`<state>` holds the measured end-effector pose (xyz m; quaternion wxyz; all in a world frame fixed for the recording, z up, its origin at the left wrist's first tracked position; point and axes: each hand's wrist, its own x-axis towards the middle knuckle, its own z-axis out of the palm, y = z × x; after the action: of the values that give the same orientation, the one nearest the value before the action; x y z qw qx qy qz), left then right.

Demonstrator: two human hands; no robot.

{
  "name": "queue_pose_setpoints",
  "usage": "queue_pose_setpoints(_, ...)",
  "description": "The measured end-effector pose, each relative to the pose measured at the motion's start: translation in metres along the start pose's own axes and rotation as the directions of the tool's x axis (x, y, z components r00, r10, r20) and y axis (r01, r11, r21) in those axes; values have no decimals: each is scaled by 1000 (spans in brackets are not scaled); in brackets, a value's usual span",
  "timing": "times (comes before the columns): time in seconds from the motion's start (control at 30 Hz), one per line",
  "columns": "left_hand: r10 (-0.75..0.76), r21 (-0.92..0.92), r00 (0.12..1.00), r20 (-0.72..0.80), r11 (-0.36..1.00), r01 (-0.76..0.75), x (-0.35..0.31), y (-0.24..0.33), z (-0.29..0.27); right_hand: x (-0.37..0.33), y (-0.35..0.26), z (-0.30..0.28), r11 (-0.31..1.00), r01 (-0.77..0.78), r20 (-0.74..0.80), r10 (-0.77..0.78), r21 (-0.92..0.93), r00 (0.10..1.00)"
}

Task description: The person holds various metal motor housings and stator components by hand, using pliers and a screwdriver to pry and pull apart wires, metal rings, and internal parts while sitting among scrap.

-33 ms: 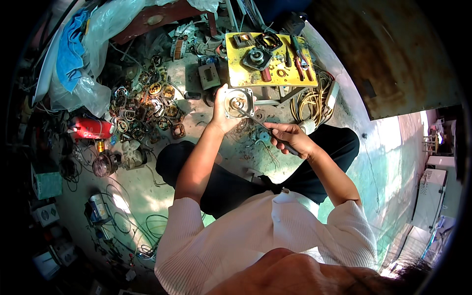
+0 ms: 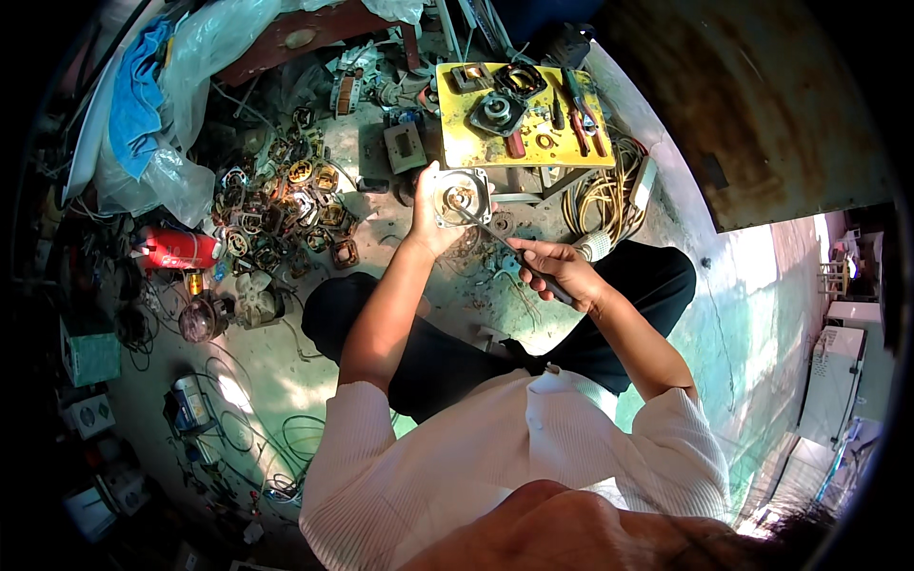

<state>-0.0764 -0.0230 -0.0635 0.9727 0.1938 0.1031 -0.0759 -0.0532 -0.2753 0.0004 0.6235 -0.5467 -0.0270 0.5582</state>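
My left hand [image 2: 427,224] grips a square metal motor end cover [image 2: 466,187] by its left edge, with the round hollow inside facing up. Wrapped round the dark handle of a screwdriver [image 2: 498,239] is my right hand [image 2: 568,274]. The shaft slants up to the left, and its tip reaches into the ring at the middle of the cover. Whether the tip presses on the ring is too small to tell. Just beyond the cover stands a low yellow table [image 2: 462,147], bearing a motor part with a round hub [image 2: 496,111].
Pliers [image 2: 578,100] and other hand tools lie on the yellow table. Coiled cable [image 2: 600,205] is on its right. Many copper-wound motor cores [image 2: 286,195] are heaped on the floor to the left, near a red cylinder [image 2: 179,249]. A fan-like part [image 2: 255,297] sits closer.
My right hand and the screwdriver have shifted slightly, the tip a little to the left within the cover. My left hand keeps its hold on the cover.
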Motion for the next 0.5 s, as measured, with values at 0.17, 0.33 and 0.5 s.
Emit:
queue_pose_setpoints(0.17, 92, 54, 989, -114, 995, -87, 2, 6, 5, 0, 3, 12, 992, 120, -85, -123, -38, 989)
queue_pose_setpoints(0.33, 119, 177, 992, -52, 978, -108, 1, 6, 4, -17, -19, 11, 928, 53, -110, -100, -369, 989)
queue_pose_setpoints(0.5, 119, 351, 993, 6, 929, -113, 1, 6, 3, -22, -30, 6, 789, 80, -65, -150, -609, 987)
